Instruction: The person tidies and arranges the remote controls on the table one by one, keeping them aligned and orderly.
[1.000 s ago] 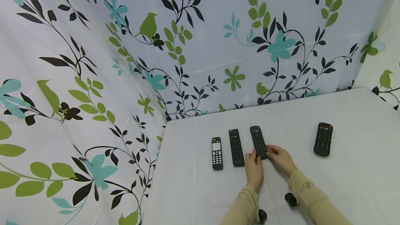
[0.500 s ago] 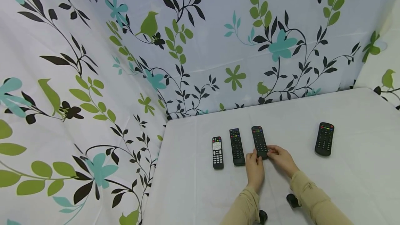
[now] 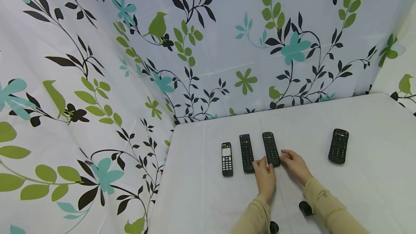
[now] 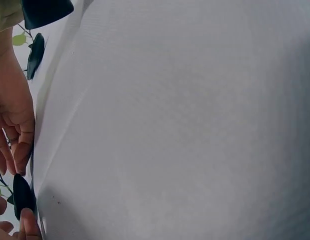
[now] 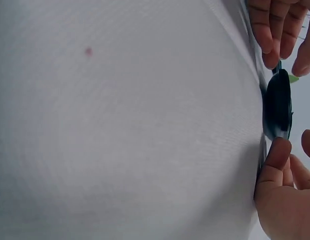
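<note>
From the head view I see four slim black plastic remotes lying flat on a table (image 3: 373,190) draped in a smooth, faintly creased white cloth. The third remote (image 3: 271,148), a long rounded bar with a coloured row of buttons at its far end and a grid of small keys below, sits near the middle of the table, and both of my hands meet at its near end. My left hand (image 3: 265,176) lies flat on the cloth with fingers loosely extended, its fingertips against the remote's lower left edge; my right hand (image 3: 294,165) lies just right of it, fingers gently bent toward the lower right edge. I cannot tell whether either hand actually pinches the casing or only touches it. The right wrist view shows the remote's rounded, glossy end (image 5: 278,106) between fingertips (image 5: 277,155) from both sides. To its left lies a second long remote (image 3: 246,153), nearly parallel and just beside my left hand, then a shorter remote (image 3: 226,159) with a pale panel near its top. A broader fourth remote (image 3: 338,146) lies well apart to the right. Beige knit sleeves (image 3: 320,205) cover both forearms. Behind the table hangs a soft printed curtain (image 3: 208,46) with green leaves, teal flowers and black vines.
</note>
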